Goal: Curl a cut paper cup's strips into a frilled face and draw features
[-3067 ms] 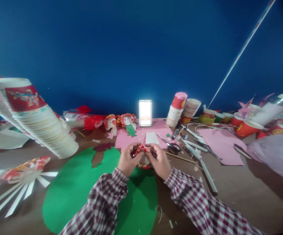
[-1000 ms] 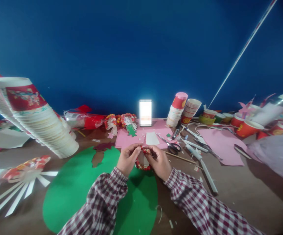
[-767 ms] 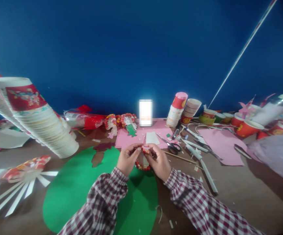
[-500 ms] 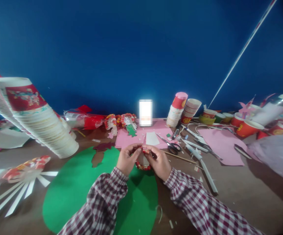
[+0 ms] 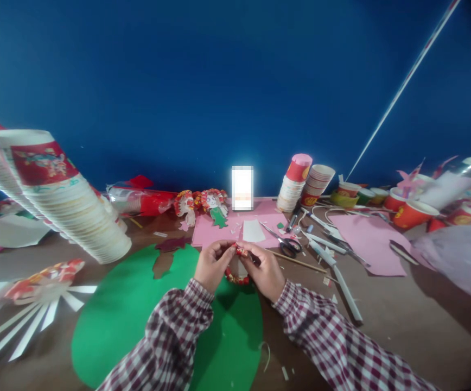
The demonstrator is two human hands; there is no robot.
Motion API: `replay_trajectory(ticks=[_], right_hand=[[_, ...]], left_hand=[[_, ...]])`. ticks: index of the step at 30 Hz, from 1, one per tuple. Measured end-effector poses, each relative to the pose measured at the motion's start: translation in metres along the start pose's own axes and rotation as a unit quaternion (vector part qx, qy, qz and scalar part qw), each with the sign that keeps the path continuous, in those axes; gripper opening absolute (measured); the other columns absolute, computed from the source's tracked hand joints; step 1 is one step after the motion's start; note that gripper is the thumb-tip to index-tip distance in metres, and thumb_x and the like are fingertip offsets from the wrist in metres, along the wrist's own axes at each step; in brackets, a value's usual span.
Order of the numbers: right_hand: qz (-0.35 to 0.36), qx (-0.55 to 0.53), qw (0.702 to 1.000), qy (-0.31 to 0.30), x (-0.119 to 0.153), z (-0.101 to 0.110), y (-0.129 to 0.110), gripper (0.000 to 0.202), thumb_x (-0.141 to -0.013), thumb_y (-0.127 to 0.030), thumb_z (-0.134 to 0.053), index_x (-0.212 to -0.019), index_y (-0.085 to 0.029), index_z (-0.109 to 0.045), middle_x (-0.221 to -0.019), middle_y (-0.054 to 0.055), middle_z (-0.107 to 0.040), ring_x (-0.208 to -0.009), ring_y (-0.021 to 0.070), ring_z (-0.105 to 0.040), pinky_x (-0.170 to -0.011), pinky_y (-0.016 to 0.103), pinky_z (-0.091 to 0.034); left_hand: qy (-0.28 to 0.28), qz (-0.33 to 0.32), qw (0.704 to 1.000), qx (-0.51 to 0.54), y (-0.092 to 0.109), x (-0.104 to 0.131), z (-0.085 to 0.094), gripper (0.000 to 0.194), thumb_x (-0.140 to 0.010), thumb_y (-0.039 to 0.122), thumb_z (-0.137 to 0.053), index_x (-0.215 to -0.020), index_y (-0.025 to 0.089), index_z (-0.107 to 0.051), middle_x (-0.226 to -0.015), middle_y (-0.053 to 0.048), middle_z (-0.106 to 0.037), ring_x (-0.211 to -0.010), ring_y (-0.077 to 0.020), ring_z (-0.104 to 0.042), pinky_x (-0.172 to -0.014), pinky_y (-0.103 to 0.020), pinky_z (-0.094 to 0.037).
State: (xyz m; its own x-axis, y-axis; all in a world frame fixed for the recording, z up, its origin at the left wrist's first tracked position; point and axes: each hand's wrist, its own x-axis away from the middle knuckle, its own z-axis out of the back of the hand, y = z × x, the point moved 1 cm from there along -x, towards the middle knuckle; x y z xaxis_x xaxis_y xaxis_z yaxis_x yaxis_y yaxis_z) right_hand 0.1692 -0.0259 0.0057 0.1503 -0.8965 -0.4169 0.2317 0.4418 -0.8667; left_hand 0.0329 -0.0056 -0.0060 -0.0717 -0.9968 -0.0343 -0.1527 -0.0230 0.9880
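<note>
Behind the green paper disc (image 5: 138, 320), scissors (image 5: 286, 245), pink sheets (image 5: 368, 239) and a cup stack (image 5: 300, 182) are lying clear of the hands. L hand (image 5: 211, 267) and R hand (image 5: 265, 269) are both pinching a red paper ring (image 5: 237, 266) between them, over the disc's far edge. Brown table (image 5: 402, 320) w/ scraps; blue wall (image 5: 219, 81) behind.

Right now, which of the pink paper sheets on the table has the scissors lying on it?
The nearer pink sheet, just beyond the hands and before the lit phone; the scissors lie across its right edge. The other pink sheet, farther right, carries no scissors.
</note>
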Motion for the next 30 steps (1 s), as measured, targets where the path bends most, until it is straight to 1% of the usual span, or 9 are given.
replay_trajectory(ticks=[4, 6, 10, 13, 17, 21, 25, 30], right_hand=[[-0.014, -0.005, 1.000, 0.005, 0.001, -0.001, 0.001, 0.025, -0.082, -0.027, -0.049, -0.105, -0.019, -0.056, -0.104, 0.007, -0.061, -0.095, 0.0186, -0.056, -0.084, 0.034, -0.044], [-0.023, -0.018, 1.000, 0.002, 0.001, -0.001, 0.003, 0.023, -0.083, -0.027, -0.048, -0.103, -0.019, -0.056, -0.101, 0.007, -0.061, -0.092, 0.0180, -0.057, -0.082, 0.032, -0.046], [-0.042, -0.042, 0.998, -0.003, 0.001, -0.002, 0.008, 0.019, -0.083, -0.028, -0.046, -0.097, -0.017, -0.055, -0.095, 0.007, -0.062, -0.086, 0.0174, -0.058, -0.077, 0.030, -0.048], [-0.052, -0.050, 0.997, -0.005, 0.000, -0.001, 0.009, 0.018, -0.083, -0.028, -0.047, -0.095, -0.017, -0.054, -0.092, 0.006, -0.061, -0.084, 0.0169, -0.058, -0.075, 0.029, -0.048], [-0.058, -0.037, 0.997, -0.023, 0.000, -0.001, 0.007, 0.018, -0.080, -0.030, -0.051, -0.094, -0.018, -0.052, -0.085, 0.004, -0.061, -0.075, 0.0159, -0.059, -0.067, 0.027, -0.048], [-0.050, -0.015, 0.999, -0.003, 0.000, 0.000, 0.006, 0.017, -0.081, -0.030, -0.049, -0.091, -0.018, -0.053, -0.083, 0.004, -0.061, -0.074, 0.0155, -0.058, -0.067, 0.026, -0.047], [-0.047, -0.012, 0.999, 0.021, -0.001, 0.001, 0.008, 0.014, -0.083, -0.028, -0.045, -0.090, -0.018, -0.053, -0.080, 0.004, -0.060, -0.071, 0.0150, -0.057, -0.064, 0.025, -0.047], [-0.057, -0.011, 0.998, 0.029, -0.002, 0.003, 0.011, 0.013, -0.082, -0.024, -0.045, -0.091, -0.018, -0.052, -0.083, 0.003, -0.060, -0.074, 0.0152, -0.058, -0.066, 0.025, -0.047]], left_hand=[[-0.011, -0.001, 1.000, 0.000, 0.000, 0.000, 0.000, 0.030, -0.067, 0.032, -0.062, -0.089, 0.012, -0.060, -0.081, -0.007, -0.066, -0.072, -0.0145, -0.060, -0.065, -0.024, -0.048], [-0.006, -0.006, 1.000, -0.002, 0.000, 0.000, 0.000, 0.030, -0.067, 0.032, -0.063, -0.089, 0.012, -0.060, -0.079, -0.006, -0.065, -0.071, -0.0143, -0.060, -0.064, -0.024, -0.049], [-0.006, -0.006, 1.000, 0.003, 0.000, 0.000, 0.000, 0.036, -0.067, 0.031, -0.063, -0.097, 0.013, -0.058, -0.077, -0.005, -0.065, -0.069, -0.0137, -0.060, -0.062, -0.024, -0.048], [-0.008, -0.003, 1.000, -0.010, -0.001, 0.000, 0.000, 0.033, -0.067, 0.031, -0.063, -0.094, 0.013, -0.060, -0.082, -0.007, -0.066, -0.072, -0.0145, -0.060, -0.063, -0.024, -0.048], [-0.011, -0.012, 0.999, -0.032, -0.003, 0.000, 0.000, 0.029, -0.068, 0.031, -0.062, -0.091, 0.013, -0.062, -0.083, -0.007, -0.066, -0.073, -0.0154, -0.061, -0.066, -0.025, -0.048], [-0.014, -0.013, 1.000, -0.025, -0.002, 0.000, 0.000, 0.028, -0.066, 0.031, -0.064, -0.088, 0.014, -0.063, -0.082, -0.006, -0.067, -0.073, -0.0153, -0.061, -0.066, -0.025, -0.048], [-0.020, -0.006, 0.999, -0.025, 0.000, 0.001, -0.002, 0.029, -0.065, 0.031, -0.065, -0.088, 0.014, -0.063, -0.079, -0.006, -0.067, -0.070, -0.0145, -0.060, -0.064, -0.024, -0.047], [-0.030, -0.019, 0.999, -0.033, 0.000, 0.001, -0.004, 0.027, -0.066, 0.030, -0.064, -0.088, 0.013, -0.063, -0.077, -0.005, -0.067, -0.070, -0.0143, -0.060, -0.063, -0.023, -0.047]])
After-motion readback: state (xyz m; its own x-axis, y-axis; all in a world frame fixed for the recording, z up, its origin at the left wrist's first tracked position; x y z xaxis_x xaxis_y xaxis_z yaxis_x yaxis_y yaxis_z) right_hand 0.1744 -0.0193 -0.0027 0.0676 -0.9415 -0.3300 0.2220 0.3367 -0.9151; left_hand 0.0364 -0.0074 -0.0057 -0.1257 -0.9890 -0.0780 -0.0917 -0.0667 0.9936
